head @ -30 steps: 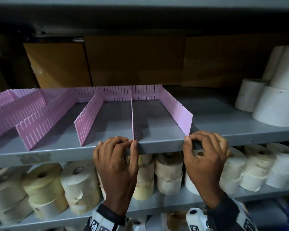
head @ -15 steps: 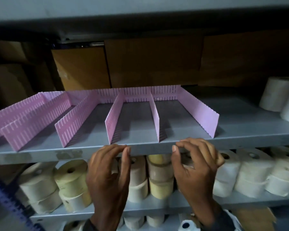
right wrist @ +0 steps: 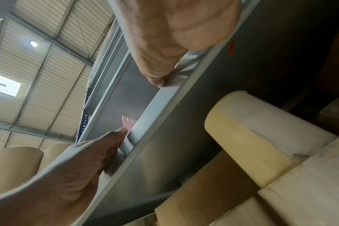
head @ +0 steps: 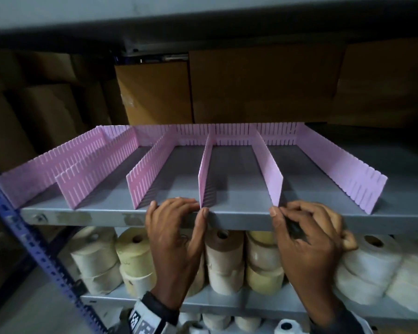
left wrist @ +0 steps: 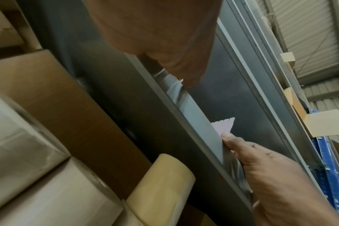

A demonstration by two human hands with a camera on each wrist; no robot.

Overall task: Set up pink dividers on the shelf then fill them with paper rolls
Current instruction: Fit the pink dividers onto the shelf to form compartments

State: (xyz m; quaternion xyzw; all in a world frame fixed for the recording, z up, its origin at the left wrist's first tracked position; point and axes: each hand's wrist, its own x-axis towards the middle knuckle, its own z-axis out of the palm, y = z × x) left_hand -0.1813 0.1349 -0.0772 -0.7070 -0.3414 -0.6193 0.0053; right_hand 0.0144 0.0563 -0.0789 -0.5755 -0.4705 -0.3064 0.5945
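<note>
Both hands are left bare. Behind the left hand (head: 176, 239) a dark cuff (head: 160, 306) is worn, and below it a white band (head: 143, 322) printed with black square markings is strapped round the wrist. Behind the right hand (head: 307, 237) only a dark sleeve edge (head: 337, 320) is seen.

Two pink plastic divider strips noted, both stood upright on edge on the grey shelf (head: 239, 201) and run from 12 to 6 o'clock.

- The left strip (head: 204, 174) is seen nearly edge-on. Its front end is set at the shelf lip and its far end is met by the slotted pink cross strip (head: 237, 135) at 12 o'clock.
- The right strip (head: 268, 169) is placed parallel, at 3 o'clock of it and apart, with its smooth face shown. Its front end is likewise at the lip.
</note>
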